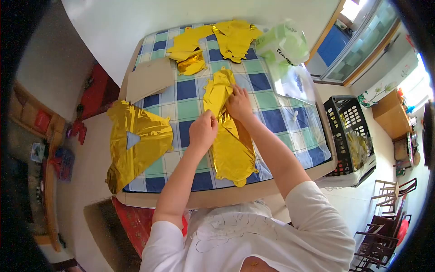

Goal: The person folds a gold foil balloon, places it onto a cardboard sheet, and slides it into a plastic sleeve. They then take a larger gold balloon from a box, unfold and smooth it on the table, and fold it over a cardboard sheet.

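Note:
A flat gold foil piece (233, 158) lies lengthwise at the middle of the checked cloth, partly folded. My left hand (203, 130) is closed on its left edge, fingers pinched together. On its upper right part rests my right hand (239, 104), its fingers bent over the foil; whether they grip it is hard to tell. Another gold foil piece (136, 143), with a gap in its middle, hangs partly over the table's left edge. More foil lies at the far side: one piece (192, 41) on the left and one (234, 38) beside it.
Brown cardboard (149, 79) lies at the table's back left. A green and white plastic bag (283, 45) and a clear sheet (294, 84) are at the back right. Right of the table stands a black crate (337, 136) with plastic-wrapped items. Chairs (385, 231) are farther right.

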`<state>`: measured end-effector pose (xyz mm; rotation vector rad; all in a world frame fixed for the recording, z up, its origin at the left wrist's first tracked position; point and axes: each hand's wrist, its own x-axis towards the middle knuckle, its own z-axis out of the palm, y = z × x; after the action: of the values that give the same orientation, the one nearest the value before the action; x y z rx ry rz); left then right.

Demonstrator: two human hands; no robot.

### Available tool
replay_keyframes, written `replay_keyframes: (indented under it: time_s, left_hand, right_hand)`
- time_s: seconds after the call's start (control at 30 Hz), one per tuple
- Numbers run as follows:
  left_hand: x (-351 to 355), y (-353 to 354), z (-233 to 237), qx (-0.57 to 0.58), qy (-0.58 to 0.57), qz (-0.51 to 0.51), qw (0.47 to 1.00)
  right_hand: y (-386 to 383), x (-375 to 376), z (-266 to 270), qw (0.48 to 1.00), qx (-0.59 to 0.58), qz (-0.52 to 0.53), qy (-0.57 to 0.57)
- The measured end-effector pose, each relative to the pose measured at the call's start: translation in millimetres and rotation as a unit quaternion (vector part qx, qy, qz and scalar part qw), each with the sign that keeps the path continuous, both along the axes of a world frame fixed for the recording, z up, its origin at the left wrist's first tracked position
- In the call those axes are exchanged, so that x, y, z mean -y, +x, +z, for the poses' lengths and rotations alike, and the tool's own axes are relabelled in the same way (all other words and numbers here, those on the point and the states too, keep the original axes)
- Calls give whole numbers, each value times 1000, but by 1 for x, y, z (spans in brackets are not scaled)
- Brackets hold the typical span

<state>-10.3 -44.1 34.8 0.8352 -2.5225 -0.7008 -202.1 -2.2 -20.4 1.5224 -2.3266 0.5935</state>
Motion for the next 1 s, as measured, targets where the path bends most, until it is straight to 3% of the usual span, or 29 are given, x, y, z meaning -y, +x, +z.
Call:
replay_keyframes:
  time_s: [0.1,0.13,0.23,0.27,0.37,0.4,0.53,0.63,1.0]
  left_hand:
    - [-3,-19,-2,-211,145,-55,965]
    - [1,-24,-9,-182,223,-75,955]
    - [-3,-27,-13,-311,210,-16,927]
    - [1,-21,-13,-266,125,43,955]
    - [25,-22,-56,-131,-147,39,980]
    - [27,-19,-54,-44,-70,-8,997]
    - [15,-29,-47,49,-109,-19,993]
    - [12,-37,-51,26,-159,-27,987]
    - [8,-45,-46,68,-142,-33,987]
  right_hand:
    - [1,1,-1,1000,14,-7,-20]
    - [1,0,0,1000,10,-2,-24]
    - [-4,0,-6,1000,-11,4,3]
    - [-6,0,-10,1000,-19,3,18]
    - [-2,0,1,997,21,-16,69]
    - [0,-2,0,998,17,-6,64]
    - [-1,-4,-1,999,12,1,49]
    - [-1,-4,0,999,23,0,48]
    - [-3,-3,-3,999,19,5,49]
